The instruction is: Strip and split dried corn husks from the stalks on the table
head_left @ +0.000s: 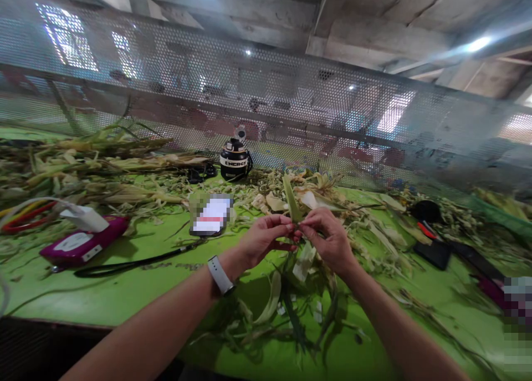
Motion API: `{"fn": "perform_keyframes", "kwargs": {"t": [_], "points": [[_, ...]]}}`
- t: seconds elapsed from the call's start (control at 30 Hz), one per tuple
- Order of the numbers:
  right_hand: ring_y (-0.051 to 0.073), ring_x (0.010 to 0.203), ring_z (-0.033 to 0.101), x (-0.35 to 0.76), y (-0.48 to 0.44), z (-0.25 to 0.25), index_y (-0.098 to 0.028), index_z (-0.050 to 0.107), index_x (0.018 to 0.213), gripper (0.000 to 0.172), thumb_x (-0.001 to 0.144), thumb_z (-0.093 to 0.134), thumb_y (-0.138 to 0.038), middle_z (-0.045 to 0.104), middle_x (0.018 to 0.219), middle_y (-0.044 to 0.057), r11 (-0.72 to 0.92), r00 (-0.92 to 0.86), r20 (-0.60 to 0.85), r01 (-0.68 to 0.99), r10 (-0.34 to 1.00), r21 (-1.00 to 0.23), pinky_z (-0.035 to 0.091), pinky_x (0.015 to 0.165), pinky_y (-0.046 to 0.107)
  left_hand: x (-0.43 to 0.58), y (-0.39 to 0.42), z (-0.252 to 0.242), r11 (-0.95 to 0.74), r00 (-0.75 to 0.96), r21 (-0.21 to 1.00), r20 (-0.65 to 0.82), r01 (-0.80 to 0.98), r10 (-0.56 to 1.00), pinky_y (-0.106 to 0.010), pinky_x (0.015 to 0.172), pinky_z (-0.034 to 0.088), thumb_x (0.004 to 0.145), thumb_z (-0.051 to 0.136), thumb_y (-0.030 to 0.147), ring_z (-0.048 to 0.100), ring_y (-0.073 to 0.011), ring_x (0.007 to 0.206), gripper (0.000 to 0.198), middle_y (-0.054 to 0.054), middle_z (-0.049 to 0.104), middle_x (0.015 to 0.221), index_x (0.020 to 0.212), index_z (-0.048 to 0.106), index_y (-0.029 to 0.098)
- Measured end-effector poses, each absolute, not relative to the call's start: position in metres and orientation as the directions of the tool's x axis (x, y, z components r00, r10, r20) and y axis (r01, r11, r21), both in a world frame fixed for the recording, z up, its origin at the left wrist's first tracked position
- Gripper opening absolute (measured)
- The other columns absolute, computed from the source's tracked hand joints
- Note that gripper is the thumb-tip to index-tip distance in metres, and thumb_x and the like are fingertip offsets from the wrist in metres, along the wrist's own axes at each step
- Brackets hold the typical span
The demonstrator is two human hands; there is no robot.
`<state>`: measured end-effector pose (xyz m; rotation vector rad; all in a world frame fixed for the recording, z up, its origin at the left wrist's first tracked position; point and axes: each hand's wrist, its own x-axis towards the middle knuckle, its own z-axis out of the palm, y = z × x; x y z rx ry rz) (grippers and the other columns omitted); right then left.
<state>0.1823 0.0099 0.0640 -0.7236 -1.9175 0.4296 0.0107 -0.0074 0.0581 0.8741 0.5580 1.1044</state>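
Observation:
Both hands meet over the middle of the green table [153, 287]. My left hand [266, 238], with a pale watch strap [220, 274] at its wrist, pinches the base of an upright green leaf strip [291, 201]. From the other side, my right hand [328, 238] has thumb and fingers pressed together at the same spot. What lies exactly between the fingertips is small and partly hidden. A pale husk piece [305, 262] hangs just below the hands, above scattered green and dry strips [272, 300].
A phone [213, 214] with a black strap lies left of my hands. Farther left is a purple power box [85, 242] with a white plug. A black bottle [235, 159] stands before the perforated metal screen [266, 101]. Husk piles [83, 170] spread behind; a black item [433, 252] lies right.

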Motion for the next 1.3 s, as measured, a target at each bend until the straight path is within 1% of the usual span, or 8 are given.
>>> {"fn": "perform_keyframes", "kwargs": {"t": [0.2,0.4,0.63,0.77,0.9,1.0,1.17,1.3], "points": [[0.013,0.066,0.053,0.179,0.01,0.06,-0.02,0.051,0.087,0.016,0.079,0.06,-0.031,0.054,0.078,0.002,0.61,-0.272,0.549,0.273,0.79,-0.744,0.047,0.061,0.027,0.014,-0.008,0.052,0.087,0.297,0.86,0.078,-0.502,0.952,-0.026,0.064,0.053,0.061,0.078,0.027,0.062,-0.0133,0.068,0.023,-0.002,0.066,0.07,0.071,0.063,0.013],[0.011,0.061,0.05,0.18,0.012,0.065,-0.021,0.048,0.092,0.026,0.073,0.062,-0.032,0.05,0.069,-0.003,0.458,-0.299,0.405,0.135,0.864,-0.879,0.045,0.057,0.024,0.015,-0.008,0.054,0.045,0.324,0.902,0.107,-0.429,0.94,-0.026,0.064,0.053,0.062,0.078,0.03,0.062,-0.013,0.067,0.026,-0.002,0.066,0.069,0.072,0.062,0.012],[0.011,0.063,0.051,0.179,0.012,0.065,-0.021,0.049,0.094,0.024,0.075,0.06,-0.03,0.051,0.074,-0.001,0.421,-0.301,0.38,0.082,0.875,-0.904,0.047,0.057,0.024,0.015,-0.007,0.056,0.051,0.31,0.89,0.103,-0.452,0.945,-0.025,0.065,0.053,0.057,0.081,0.031,0.061,-0.0105,0.064,0.03,0.001,0.065,0.067,0.073,0.062,0.013],[0.011,0.063,0.052,0.183,0.013,0.063,-0.021,0.051,0.098,0.019,0.081,0.055,-0.031,0.052,0.074,-0.001,0.565,-0.298,0.5,0.199,0.813,-0.8,0.046,0.058,0.025,0.012,-0.006,0.056,0.114,0.315,0.851,0.063,-0.513,0.947,-0.025,0.065,0.052,0.059,0.08,0.024,0.062,-0.0113,0.066,0.027,0.0,0.065,0.069,0.075,0.061,0.013],[0.015,0.073,0.054,0.189,0.015,0.064,-0.023,0.06,0.094,0.013,0.081,0.06,-0.027,0.057,0.084,0.003,0.79,-0.39,0.689,0.361,0.611,-0.496,0.047,0.067,0.029,0.01,-0.005,0.058,0.182,0.328,0.802,0.018,-0.569,0.945,-0.025,0.065,0.052,0.061,0.077,0.015,0.061,-0.0106,0.064,0.021,0.0,0.065,0.067,0.073,0.061,0.013],[0.016,0.079,0.055,0.192,0.016,0.065,-0.025,0.064,0.09,0.009,0.083,0.058,-0.022,0.057,0.087,0.004,0.857,-0.432,0.748,0.357,0.504,-0.371,0.048,0.067,0.029,0.01,-0.006,0.061,0.228,0.357,0.786,-0.011,-0.575,0.934,-0.025,0.065,0.052,0.063,0.074,0.012,0.061,-0.0109,0.063,0.016,-0.001,0.064,0.067,0.073,0.061,0.013],[0.016,0.081,0.056,0.192,0.017,0.062,-0.026,0.065,0.091,0.012,0.084,0.057,-0.021,0.058,0.087,0.004,0.866,-0.433,0.766,0.386,0.475,-0.319,0.048,0.073,0.03,0.011,-0.01,0.064,0.281,0.399,0.761,-0.031,-0.585,0.916,-0.025,0.062,0.052,0.062,0.073,0.01,0.059,-0.0105,0.061,0.013,-0.002,0.064,0.065,0.069,0.062,0.012],[0.017,0.079,0.055,0.187,0.014,0.061,-0.025,0.066,0.086,0.009,0.084,0.057,-0.022,0.057,0.082,0.004,0.844,-0.377,0.775,0.397,0.508,-0.36,0.046,0.071,0.03,0.012,-0.01,0.063,0.272,0.388,0.766,-0.032,-0.582,0.921,-0.025,0.062,0.052,0.064,0.072,0.013,0.059,-0.0107,0.061,0.012,-0.002,0.063,0.065,0.067,0.06,0.013]]}}
